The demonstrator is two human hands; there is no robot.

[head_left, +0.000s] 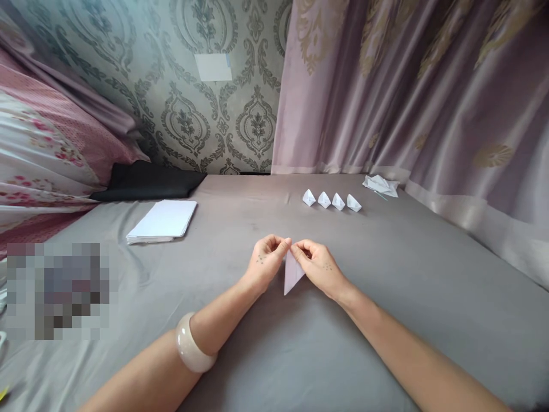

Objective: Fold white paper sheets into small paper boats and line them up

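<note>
The folded paper [292,277] is at the near centre of the grey sheet [240,366], held between both hands, a pointed corner aimed at six o'clock. At its ten o'clock, the left hand [266,258] pinches the top edge between thumb and fingers; at its two o'clock, the right hand [319,264] has a similar narrow grip, its thumb over the paper's face. The two grips nearly meet at twelve o'clock.

The step in hand looks like folding or shaping the paper. The next move seems to call for steady pinching with the left and careful pressing or opening of the layers with the right, without tearing the thin corner.

Farther out, at one o'clock, four small folded paper shapes [324,199] stand in a row; beyond them, towards two o'clock, lies a loose paper heap [380,184]. At ten o'clock rests a paper stack [163,219], with black cloth [150,181] behind it.
</note>
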